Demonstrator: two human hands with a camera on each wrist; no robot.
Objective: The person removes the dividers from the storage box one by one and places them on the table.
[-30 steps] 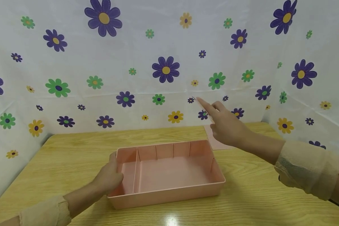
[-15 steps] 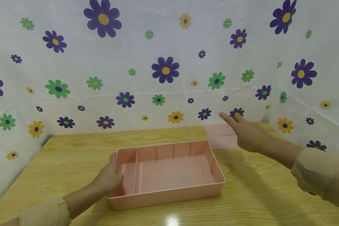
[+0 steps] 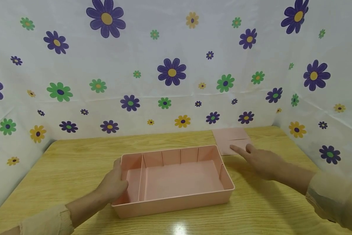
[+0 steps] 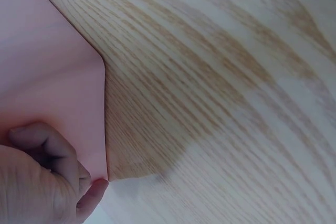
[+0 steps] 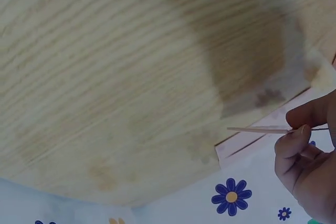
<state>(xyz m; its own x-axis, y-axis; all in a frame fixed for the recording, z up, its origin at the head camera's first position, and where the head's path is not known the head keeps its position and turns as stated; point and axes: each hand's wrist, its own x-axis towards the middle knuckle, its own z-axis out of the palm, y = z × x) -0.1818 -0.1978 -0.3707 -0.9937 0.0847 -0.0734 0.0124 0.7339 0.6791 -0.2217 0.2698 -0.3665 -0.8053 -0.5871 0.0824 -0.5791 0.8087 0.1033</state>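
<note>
A pink plastic organizer box (image 3: 176, 205) sits on the table, one upright divider (image 3: 141, 179) across its left part. My left hand (image 3: 112, 186) grips its left wall; in the left wrist view, curled fingers (image 4: 58, 156) are at the box's corner. Over the back right of the table is my right hand (image 3: 264, 163), index finger extended above flat pink panels (image 3: 228, 134). The right wrist view shows its thumb and fingers pinching a thin pink divider (image 5: 257, 129), seen nearly edge-on. In the head view, that piece barely stands out from the panels below.
The wood-grain table (image 3: 84, 163) ends at a white flowered cloth (image 3: 176, 42) hanging along the back and both sides. Slot ribs (image 3: 180, 156) line the box's inner back wall. Light glares off the table's front edge.
My right hand has moved right and down, from in front of the back cloth to over the flat panels, still pinching the divider. The left hand and the box have stayed put.
</note>
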